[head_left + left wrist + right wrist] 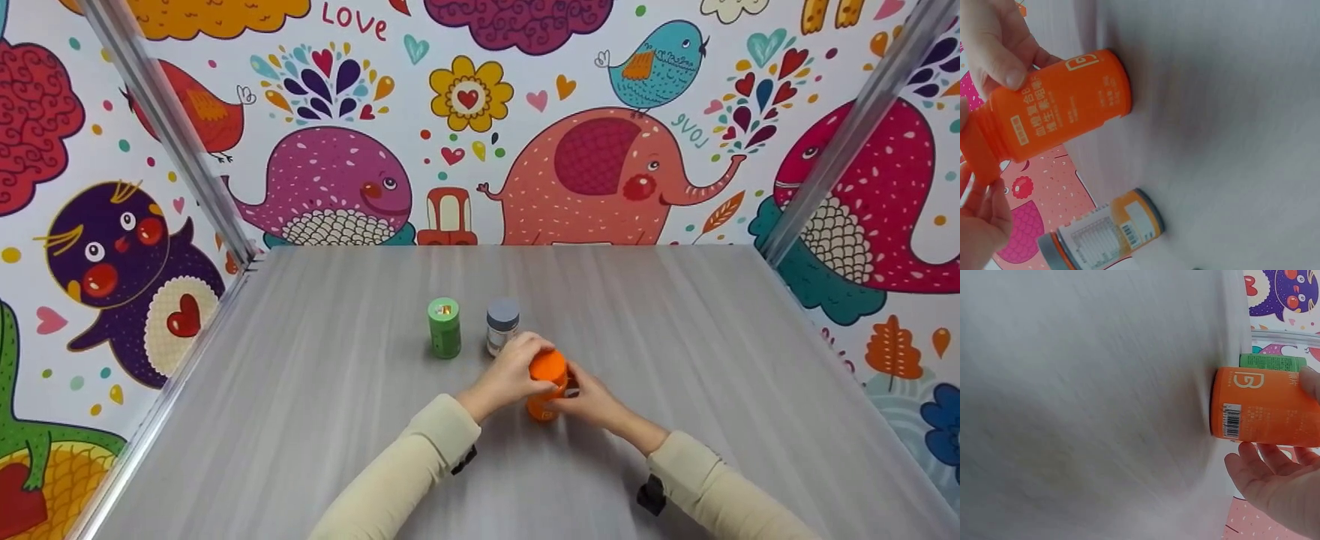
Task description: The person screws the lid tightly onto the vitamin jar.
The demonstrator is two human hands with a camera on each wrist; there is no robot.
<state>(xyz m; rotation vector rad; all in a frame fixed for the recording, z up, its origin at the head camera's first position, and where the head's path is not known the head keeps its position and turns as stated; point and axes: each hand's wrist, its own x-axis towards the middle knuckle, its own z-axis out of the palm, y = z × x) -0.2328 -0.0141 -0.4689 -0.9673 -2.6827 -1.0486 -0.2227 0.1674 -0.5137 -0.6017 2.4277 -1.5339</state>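
An orange bottle (541, 409) with white print and an orange cap (549, 365) stands upright on the table, between both hands. My left hand (511, 377) grips the cap from the left, fingers and thumb around its rim. Lower down, my right hand (595, 399) holds the bottle's body, its thumb on the near side. In the left wrist view the cap (979, 147) sits at the bottle's neck with left fingertips on its edge. The right wrist view has the right hand's fingers (1266, 467) along one side of the body, beside a barcode.
Just behind the left hand stands a bottle with a grey lid (502, 313) and a white and yellow label. A green canister (445, 331) stands to its left. The grey table (300, 390) meets walls printed with cartoon animals, with metal posts (825, 135) at the corners.
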